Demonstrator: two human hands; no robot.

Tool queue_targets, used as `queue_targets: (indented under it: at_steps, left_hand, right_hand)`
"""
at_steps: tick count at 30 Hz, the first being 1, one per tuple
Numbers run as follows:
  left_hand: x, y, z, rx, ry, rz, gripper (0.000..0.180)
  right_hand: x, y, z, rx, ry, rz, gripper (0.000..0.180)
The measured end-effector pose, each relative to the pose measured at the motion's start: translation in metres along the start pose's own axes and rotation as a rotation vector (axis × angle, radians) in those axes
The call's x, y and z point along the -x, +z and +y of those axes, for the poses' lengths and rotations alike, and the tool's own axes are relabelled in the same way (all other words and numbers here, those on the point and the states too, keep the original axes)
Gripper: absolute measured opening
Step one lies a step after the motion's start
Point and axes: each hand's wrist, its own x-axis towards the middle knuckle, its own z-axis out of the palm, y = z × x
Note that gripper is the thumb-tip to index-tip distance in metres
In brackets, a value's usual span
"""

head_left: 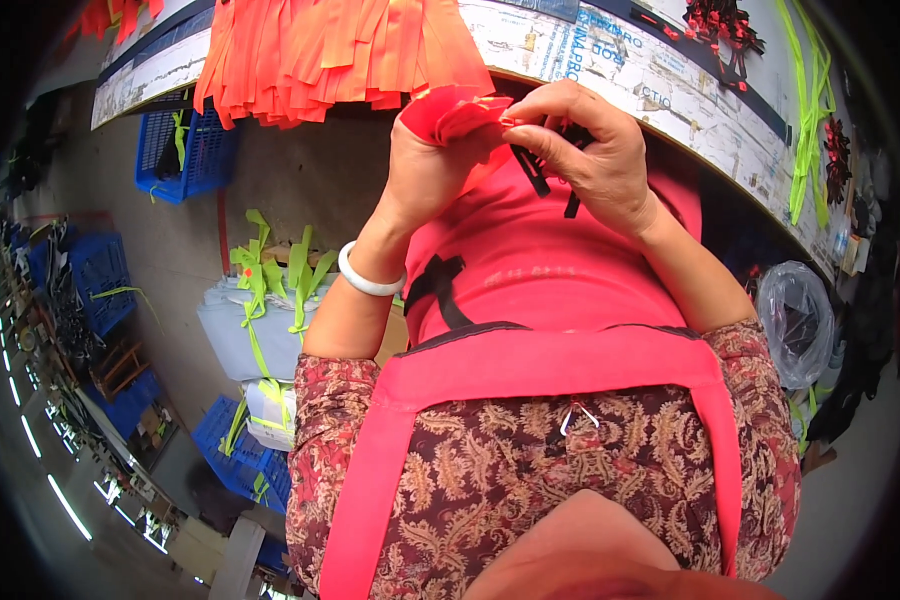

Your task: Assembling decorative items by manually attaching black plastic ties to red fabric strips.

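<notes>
My left hand (432,160) grips a folded piece of red-orange fabric (457,112) just below the table edge. A white bangle (366,277) sits on that wrist. My right hand (582,150) pinches the same fabric at its right side and holds a thin black strap (533,170) that hangs down between the fingers. Both hands are close together, in front of my red apron (530,270). A pile of orange fabric strips (320,50) hangs over the table edge just above the hands.
The work table (670,80) curves across the top, with neon green straps (805,110) and dark red-black pieces (720,25) on it. Blue crates (185,150) and a white bundle with green straps (260,300) stand on the floor at left. A clear plastic bag (795,320) is at right.
</notes>
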Motion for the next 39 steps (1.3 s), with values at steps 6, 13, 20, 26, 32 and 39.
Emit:
queue_targets:
  at_steps: [6, 13, 20, 26, 32, 39]
  left_hand:
    - [0.002, -0.007, -0.013, 0.062, 0.011, -0.060, 0.016]
    - [0.005, -0.005, -0.017, 0.091, -0.015, -0.036, 0.018]
    - [0.007, -0.010, -0.026, -0.093, -0.013, -0.120, 0.015]
    - [0.010, 0.001, -0.024, 0.093, -0.023, 0.010, 0.012]
    - [0.008, -0.011, -0.017, -0.061, 0.006, -0.157, 0.012]
    - [0.007, -0.008, -0.017, -0.056, -0.037, -0.124, 0.018]
  right_hand:
    - [-0.003, 0.000, -0.007, 0.158, -0.132, -0.035, 0.018]
    - [0.000, 0.005, -0.007, 0.101, 0.006, -0.029, 0.016]
    - [0.004, 0.008, -0.001, 0.108, -0.021, -0.021, 0.013]
    - [0.009, 0.012, 0.008, -0.006, 0.074, -0.004, 0.013]
    - [0.008, 0.008, -0.001, 0.136, -0.013, -0.079, 0.013]
    - [0.006, 0.007, 0.003, 0.054, 0.050, -0.075, 0.014]
